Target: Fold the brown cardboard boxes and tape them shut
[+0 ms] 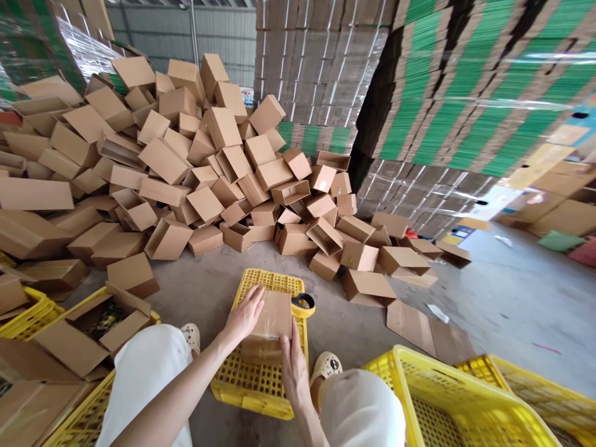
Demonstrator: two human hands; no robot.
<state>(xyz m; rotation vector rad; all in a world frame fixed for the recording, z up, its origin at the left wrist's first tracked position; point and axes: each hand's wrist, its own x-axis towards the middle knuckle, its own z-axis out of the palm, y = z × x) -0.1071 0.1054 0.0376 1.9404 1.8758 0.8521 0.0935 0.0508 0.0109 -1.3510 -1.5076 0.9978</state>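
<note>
A small closed cardboard box (274,315) with shiny clear tape across it rests on an upturned yellow plastic crate (261,383) between my knees. My left hand (246,312) lies along the box's upper left edge, its fingers stretched out and nearly flat. On the other side, my right hand (293,360) grips the box's right edge, thumb towards the top and fingers along the side. Just beyond the box, at the crate's far right corner, is a tape dispenser (303,304) in yellow and black. The undersides of my fingers are hidden.
A large heap of cardboard boxes (200,167) spreads ahead. Open yellow crates (447,385) stand at right. An open carton (100,323) with dark contents sits in a crate at left. Bundled flat cardboard (321,68) is stacked behind. A flattened carton (428,329) lies on the floor.
</note>
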